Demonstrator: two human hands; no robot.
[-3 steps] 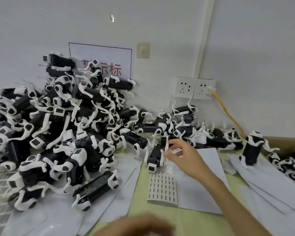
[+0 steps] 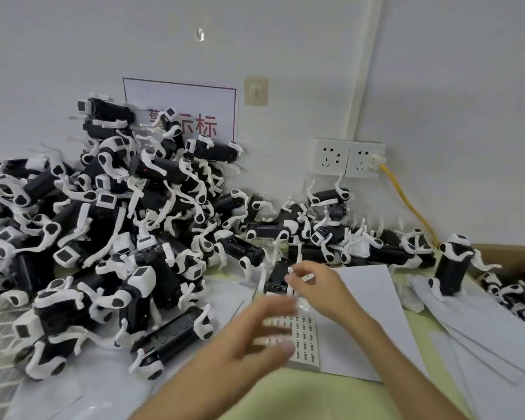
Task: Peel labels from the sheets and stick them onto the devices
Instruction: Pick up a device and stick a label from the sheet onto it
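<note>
A label sheet [image 2: 306, 338] with rows of small printed labels lies on the table in front of me. My left hand [image 2: 255, 331] is blurred, fingers spread, hovering over the sheet's left part and holding nothing. My right hand [image 2: 319, 286] reaches to a black-and-white device [image 2: 278, 275] lying just beyond the sheet, its fingertips on the device's white parts. A big heap of the same devices [image 2: 119, 231] fills the left and back of the table.
Blank white sheets [image 2: 373, 304] lie under and to the right of the label sheet. One device stands upright [image 2: 452, 268] at the right beside a cardboard box [image 2: 509, 256] holding more. Wall sockets [image 2: 349, 159] with a yellow cable [image 2: 406, 204] are behind.
My left hand has risen from the bottom edge to over the label sheet. My right hand stays at the device.
</note>
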